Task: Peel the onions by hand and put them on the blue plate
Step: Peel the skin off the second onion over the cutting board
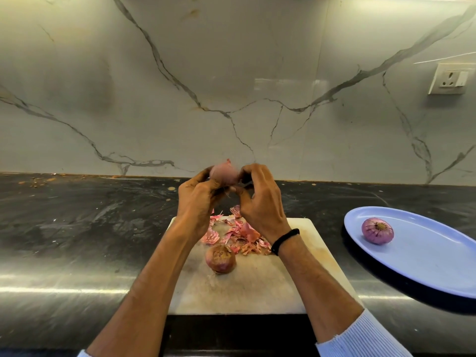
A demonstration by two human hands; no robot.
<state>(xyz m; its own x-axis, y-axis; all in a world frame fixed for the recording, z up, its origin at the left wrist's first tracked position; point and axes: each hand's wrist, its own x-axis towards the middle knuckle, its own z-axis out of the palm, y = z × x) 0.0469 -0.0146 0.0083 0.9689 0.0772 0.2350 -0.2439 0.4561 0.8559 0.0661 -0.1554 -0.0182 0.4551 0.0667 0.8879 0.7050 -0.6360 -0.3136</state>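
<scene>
Left hand (pixel 198 199) grips held onion (pixel 224 173) over the 12 o'clock edge of the cutting board (pixel 257 292). Right hand (pixel 260 202) pinches its skin, probably so scraps drop onto the peel pile (pixel 239 235). Peeled onion (pixel 377 230) lies on blue plate (pixel 425 266), 3 o'clock. Unpeeled onion (pixel 220 258) waits on the board.

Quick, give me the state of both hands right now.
Left hand: closed around the onion, held up above the cutting board.
Right hand: closed, pinching the same onion.

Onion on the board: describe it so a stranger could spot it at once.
Find the pale board on the dark counter. An onion lies near its middle, beside the pink peels. Unlike the peeled onion on the blue plate, it wears dry brown skin.
</scene>
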